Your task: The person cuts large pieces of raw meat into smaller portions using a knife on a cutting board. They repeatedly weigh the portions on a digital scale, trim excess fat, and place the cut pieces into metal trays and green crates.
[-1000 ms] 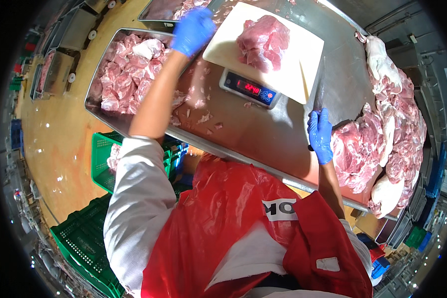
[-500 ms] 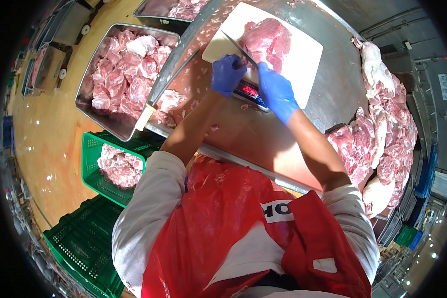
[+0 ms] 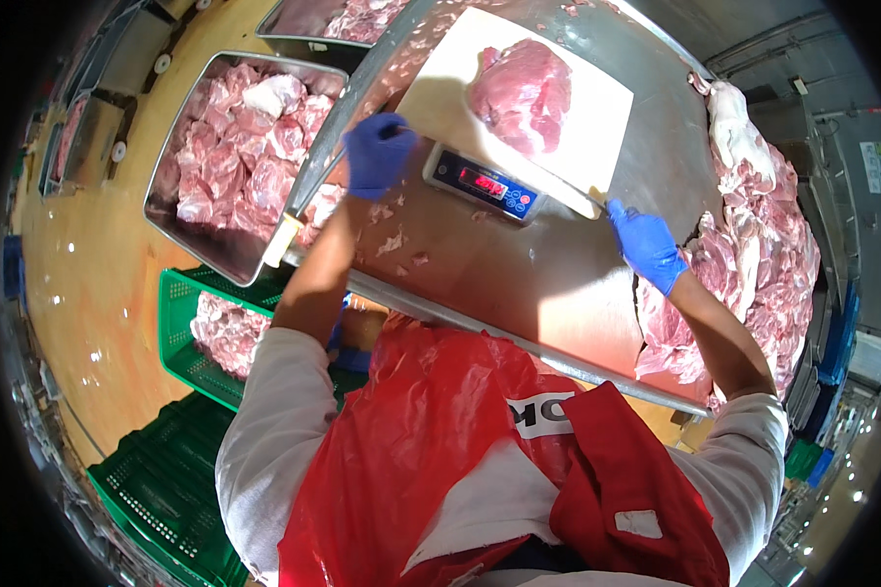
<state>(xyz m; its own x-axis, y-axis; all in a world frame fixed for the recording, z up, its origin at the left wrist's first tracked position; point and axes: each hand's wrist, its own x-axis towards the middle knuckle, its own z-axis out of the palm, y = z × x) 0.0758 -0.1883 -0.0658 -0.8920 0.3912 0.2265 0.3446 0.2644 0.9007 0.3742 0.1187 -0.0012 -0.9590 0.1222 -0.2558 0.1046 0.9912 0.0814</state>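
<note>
A large boneless piece of red meat [image 3: 524, 93] lies on a white board [image 3: 597, 122] on top of a digital scale [image 3: 485, 183] with a lit red display. My left hand [image 3: 377, 157], in a blue glove, is closed left of the scale, over the table's left edge; whatever is in its fingers is hidden. My right hand [image 3: 646, 245], also gloved in blue, is closed at the board's near right corner around a knife. The knife's blade is hard to separate from the bright board edge. Beside my left forearm is a sharpening steel's cream handle [image 3: 284, 240].
A steel tub [image 3: 157, 210] of meat pieces stands to the left, another tub [image 3: 274, 29] beyond it. Green crates [image 3: 171, 338] sit lower left, one with meat inside. Large cuts [image 3: 754, 245] are piled along the right of the metal table [image 3: 558, 279], and scraps dot its left side.
My hands have moved apart from the near edge of the meat: the left toward the table's left edge, the right rightward and nearer me with the knife. The scale's display is now uncovered.
</note>
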